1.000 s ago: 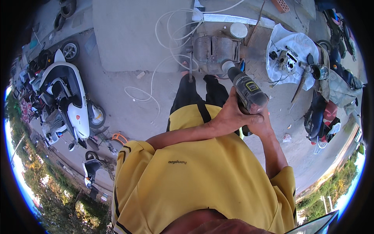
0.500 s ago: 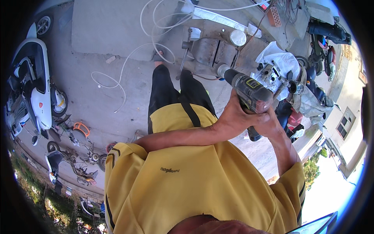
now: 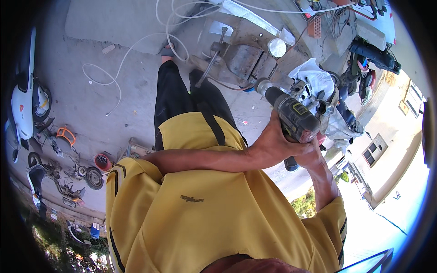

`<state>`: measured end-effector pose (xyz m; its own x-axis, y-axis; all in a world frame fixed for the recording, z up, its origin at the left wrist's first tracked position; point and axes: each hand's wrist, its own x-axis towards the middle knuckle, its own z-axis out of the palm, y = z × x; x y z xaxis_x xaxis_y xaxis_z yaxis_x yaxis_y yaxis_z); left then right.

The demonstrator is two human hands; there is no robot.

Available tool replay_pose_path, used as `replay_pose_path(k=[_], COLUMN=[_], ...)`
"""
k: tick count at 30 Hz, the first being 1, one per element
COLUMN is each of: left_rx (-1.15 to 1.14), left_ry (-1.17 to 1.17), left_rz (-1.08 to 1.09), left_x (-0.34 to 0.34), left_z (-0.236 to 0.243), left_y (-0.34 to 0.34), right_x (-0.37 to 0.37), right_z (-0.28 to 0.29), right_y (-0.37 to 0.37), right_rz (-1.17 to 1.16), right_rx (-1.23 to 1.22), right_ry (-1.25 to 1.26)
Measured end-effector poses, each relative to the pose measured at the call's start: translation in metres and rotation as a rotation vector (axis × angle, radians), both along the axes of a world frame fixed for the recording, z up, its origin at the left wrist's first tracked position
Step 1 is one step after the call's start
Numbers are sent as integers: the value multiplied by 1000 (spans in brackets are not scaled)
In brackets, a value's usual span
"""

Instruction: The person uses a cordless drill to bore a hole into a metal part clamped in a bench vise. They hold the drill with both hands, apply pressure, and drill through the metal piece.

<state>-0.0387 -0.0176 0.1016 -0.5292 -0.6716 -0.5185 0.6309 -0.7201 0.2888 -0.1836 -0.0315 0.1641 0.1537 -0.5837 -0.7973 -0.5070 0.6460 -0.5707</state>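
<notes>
I hold a black and grey cordless drill (image 3: pixel 295 119) in both hands, angled up and left. My left hand (image 3: pixel 276 144) is closed round the drill below its body, and my right hand (image 3: pixel 308 154) is closed on its handle, partly behind the left. The drill's pale round nose (image 3: pixel 262 87) is near a rusty metal vise (image 3: pixel 241 60) with a long bar; I cannot tell if they touch. Right of the vise, greasy metal engine parts (image 3: pixel 304 91) lie on a white plastic sheet (image 3: pixel 306 69). A round white tin (image 3: pixel 276 48) stands behind the vise.
A pale hose (image 3: pixel 119 73) loops over the ground at left. A white scooter (image 3: pixel 22 109) and stripped motorbike frames (image 3: pixel 73 186) stand at left. Orange bricks (image 3: pixel 314 27), cables and more motorbikes (image 3: pixel 371 59) are at upper right. A building wall (image 3: pixel 382 150) shows at far right.
The view has swung to the right, bringing the building into sight and shifting vise and scooter leftward. Both hands stay on the drill, which appears slightly lower in the picture.
</notes>
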Motion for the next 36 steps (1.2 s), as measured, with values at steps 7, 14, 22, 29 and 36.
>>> replay_pose_path(k=[7,14,22,29,36], left_rx=[-55,-221,-350,-531,-522], left_ry=[24,216,165,-15,-54], left_rz=[-12,-149,-256,-259,-325], left_x=[1,22,25,15,24], left_z=[-9,-20,-6,-7,-6], left_y=[3,8,12,33,34], right_x=[-3,24,36,44,38], right_z=[-7,16,23,24,18], right_y=[9,0,22,31,36], right_rz=[-73,-389,-489,-494,-492], right_rx=[-10,123,-105,-244,-199], right_ry=[3,35,120,178,129])
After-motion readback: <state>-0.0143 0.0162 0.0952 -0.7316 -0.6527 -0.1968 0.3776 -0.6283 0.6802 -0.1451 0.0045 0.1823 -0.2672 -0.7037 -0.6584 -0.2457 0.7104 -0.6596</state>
